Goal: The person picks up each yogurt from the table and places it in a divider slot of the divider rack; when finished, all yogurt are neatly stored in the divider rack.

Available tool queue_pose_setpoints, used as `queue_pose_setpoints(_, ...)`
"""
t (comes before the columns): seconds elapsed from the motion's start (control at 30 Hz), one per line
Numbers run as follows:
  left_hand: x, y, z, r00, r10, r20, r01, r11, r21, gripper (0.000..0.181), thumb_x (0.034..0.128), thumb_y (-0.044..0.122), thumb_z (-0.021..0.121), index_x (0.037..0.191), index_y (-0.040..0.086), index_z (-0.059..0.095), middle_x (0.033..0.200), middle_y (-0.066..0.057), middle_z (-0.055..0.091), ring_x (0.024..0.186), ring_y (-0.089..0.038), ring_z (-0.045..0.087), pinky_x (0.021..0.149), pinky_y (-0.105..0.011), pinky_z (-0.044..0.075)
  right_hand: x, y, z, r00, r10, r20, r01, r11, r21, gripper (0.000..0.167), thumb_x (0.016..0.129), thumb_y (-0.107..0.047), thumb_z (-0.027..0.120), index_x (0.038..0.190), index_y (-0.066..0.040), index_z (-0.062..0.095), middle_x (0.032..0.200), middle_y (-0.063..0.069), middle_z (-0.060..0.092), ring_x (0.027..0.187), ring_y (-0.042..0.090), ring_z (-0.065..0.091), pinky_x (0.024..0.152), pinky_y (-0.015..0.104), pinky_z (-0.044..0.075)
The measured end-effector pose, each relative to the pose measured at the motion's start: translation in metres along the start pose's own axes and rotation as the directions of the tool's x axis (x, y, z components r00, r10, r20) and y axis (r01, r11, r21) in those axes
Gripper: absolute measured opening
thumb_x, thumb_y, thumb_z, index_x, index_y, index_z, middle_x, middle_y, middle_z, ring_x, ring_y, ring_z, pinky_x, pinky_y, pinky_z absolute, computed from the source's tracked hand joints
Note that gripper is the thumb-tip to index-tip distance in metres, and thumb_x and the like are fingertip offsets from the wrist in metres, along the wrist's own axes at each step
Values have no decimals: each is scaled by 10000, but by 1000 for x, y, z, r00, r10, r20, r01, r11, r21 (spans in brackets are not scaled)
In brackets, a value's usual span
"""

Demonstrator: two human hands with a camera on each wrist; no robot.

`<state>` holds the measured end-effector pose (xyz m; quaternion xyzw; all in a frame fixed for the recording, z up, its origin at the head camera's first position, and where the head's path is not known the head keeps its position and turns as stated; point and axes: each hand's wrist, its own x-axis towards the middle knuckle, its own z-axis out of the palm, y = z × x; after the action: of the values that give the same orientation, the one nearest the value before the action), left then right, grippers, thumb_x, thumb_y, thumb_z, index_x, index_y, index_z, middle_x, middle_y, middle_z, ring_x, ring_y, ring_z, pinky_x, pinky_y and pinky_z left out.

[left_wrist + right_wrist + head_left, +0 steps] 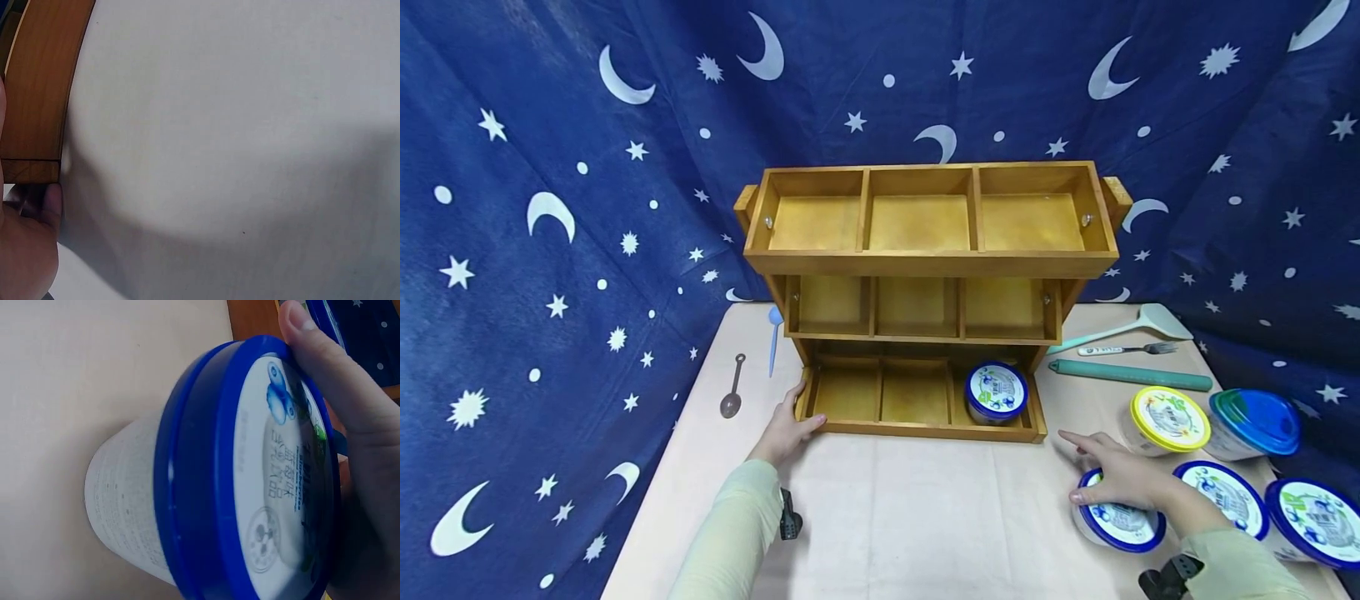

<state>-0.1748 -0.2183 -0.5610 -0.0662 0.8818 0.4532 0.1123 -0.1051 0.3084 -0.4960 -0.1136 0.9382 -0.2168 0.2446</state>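
Observation:
A three-tier wooden organizer box (925, 265) stands spread open, each tier divided into three compartments. My left hand (787, 429) grips the front left corner of its bottom tray, with the thumb at the front and the fingers along the side. In the bottom tray's right compartment sits a blue-lidded tub (997, 390). To the right of the box, my right hand (1123, 473) is over another blue-lidded tub (275, 462), its fingers stretched out. In the right wrist view the thumb lies straight by the lid's rim; the other fingers are mostly hidden.
More blue-lidded tubs (1225, 500), a yellow-lidded tub (1170, 419) and a lighter-blue-lidded tub (1255, 423) stand at right. Behind them lie a pale spatula (1157, 321), a fork (1127, 349) and a green stick (1131, 374). A grey spoon (731, 404) and blue spoon (774, 318) lie left.

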Motion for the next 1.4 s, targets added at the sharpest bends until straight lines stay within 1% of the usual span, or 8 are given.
queue_pose_setpoints(0.2,0,0,0,1000,4,2,-4,1000,5,832,850,296,696,1498,193,183,1415,-289,277,1315,-427,274,1070,-554,216,3,1,0,999,3,-45,-1,999,38,928,726,-505,743,1452,-105,325,1160,180,472,1031,352,524,778,615,446)
queue_pose_setpoints(0.47,0,0,0,1000,4,-1,-4,1000,4,831,850,290,697,1500,194,188,1396,-295,299,1297,-435,298,1063,-558,227,10,4,-4,992,12,-122,-10,1000,12,913,738,-522,726,1435,-81,336,1174,245,457,1024,435,507,761,623,444)
queue_pose_setpoints(0.57,0,0,1,1000,5,-1,-5,1000,-1,832,848,292,699,1499,198,190,1398,-289,301,1300,-426,297,1068,-551,222,10,5,-5,991,12,-136,-13,1000,-6,895,721,-543,729,1417,-97,386,1176,227,476,1034,424,506,777,621,443)
queue_pose_setpoints(0.73,-1,1,0,1000,12,-6,-12,1000,5,830,849,288,697,1499,188,190,1396,-292,301,1298,-423,301,1069,-549,220,6,7,-8,994,3,-109,-6,999,-33,857,693,-551,745,1387,-140,456,1213,207,469,1082,413,446,786,642,423)
queue_pose_setpoints(0.9,-2,2,0,1000,20,-5,-20,1000,6,822,855,277,692,1499,175,191,1399,-299,294,1300,-429,294,1069,-553,216,-2,8,-7,996,-21,-87,12,995,-104,837,647,-589,754,1345,-193,518,1229,175,473,1101,424,415,781,693,381)
queue_pose_setpoints(1.07,-3,-1,-1,1000,9,-7,-9,1000,6,825,853,277,694,1498,176,189,1383,-310,299,1282,-432,315,1064,-555,227,-7,5,-3,999,-20,-36,16,993,-114,907,622,-588,771,1371,-172,473,1254,194,447,1112,476,395,741,709,394)
queue_pose_setpoints(1.2,-3,-2,-1,1000,12,-4,-12,1000,1,829,852,277,696,1498,170,187,1388,-314,293,1290,-434,303,1065,-557,223,-8,3,-2,1000,11,-19,-13,994,-105,963,605,-582,787,1395,-161,434,1239,201,438,1090,454,416,713,667,437)
queue_pose_setpoints(1.4,-2,1,0,1000,31,0,-31,1000,-6,827,852,276,695,1497,153,192,1394,-307,294,1296,-437,292,1064,-561,221,-6,2,0,998,19,-60,-25,994,-107,968,588,-595,790,1389,-185,432,1155,133,442,1024,360,441,698,595,471)
